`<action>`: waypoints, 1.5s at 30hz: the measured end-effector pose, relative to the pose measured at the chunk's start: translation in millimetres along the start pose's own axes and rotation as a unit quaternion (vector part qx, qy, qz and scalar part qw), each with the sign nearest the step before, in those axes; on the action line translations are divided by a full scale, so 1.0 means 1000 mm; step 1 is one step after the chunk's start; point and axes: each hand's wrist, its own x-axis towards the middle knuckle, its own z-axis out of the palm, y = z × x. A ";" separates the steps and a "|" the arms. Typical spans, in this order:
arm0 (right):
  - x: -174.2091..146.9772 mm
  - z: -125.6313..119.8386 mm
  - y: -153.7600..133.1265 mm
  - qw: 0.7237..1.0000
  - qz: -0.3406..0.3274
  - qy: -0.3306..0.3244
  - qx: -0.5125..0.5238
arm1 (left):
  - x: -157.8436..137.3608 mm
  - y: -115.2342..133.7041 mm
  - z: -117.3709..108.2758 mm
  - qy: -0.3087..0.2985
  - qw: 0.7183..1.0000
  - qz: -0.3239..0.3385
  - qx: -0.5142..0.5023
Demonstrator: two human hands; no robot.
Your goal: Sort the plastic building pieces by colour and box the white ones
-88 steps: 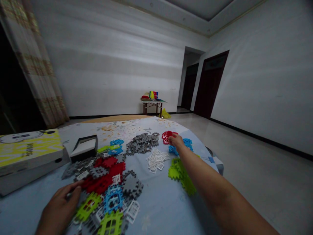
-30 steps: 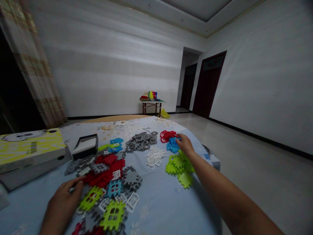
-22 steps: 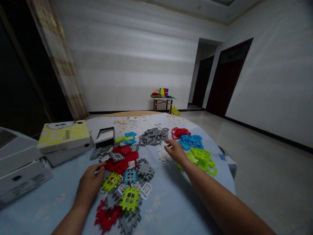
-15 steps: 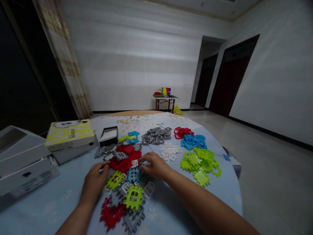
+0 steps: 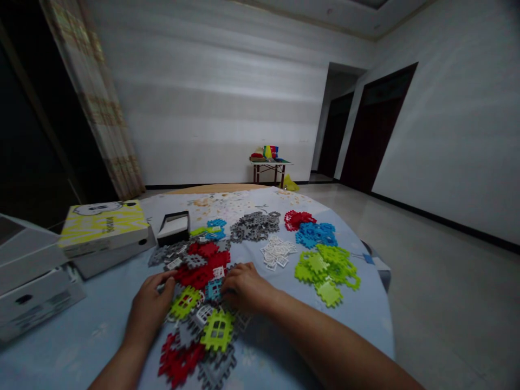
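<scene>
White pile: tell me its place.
The white pile lies just right of centre in the head view, nearer than the gray pile, left of the green pile.

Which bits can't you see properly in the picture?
All in the head view:
- What's under the right hand: the hand itself covers it, so I can't tell if it's gripping a piece.
- Whether the left hand grips any red pieces: its fingertips blend into the pile.
- The rest of the white box: cut off by the left edge.
- The colourful things on the far table: too small and blurry.
</scene>
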 end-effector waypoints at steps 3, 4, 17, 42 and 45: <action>-0.006 -0.014 0.009 0.997 0.013 0.076 0.023 | 0.002 -0.004 0.001 -0.010 1.000 -0.005 0.011; -0.009 -0.020 0.016 0.993 0.024 0.108 0.035 | 0.002 -0.006 0.001 -0.013 1.000 -0.004 0.014; -0.087 -0.112 0.160 0.879 0.410 0.232 -0.075 | 0.004 -0.005 0.001 -0.025 0.999 -0.006 0.019; -0.073 -0.100 0.160 0.884 0.434 0.042 -0.169 | 0.004 -0.007 0.000 -0.049 0.997 -0.038 0.035; -0.076 -0.116 0.165 0.861 0.458 0.101 -0.195 | 0.002 -0.004 0.000 -0.044 0.998 -0.028 0.028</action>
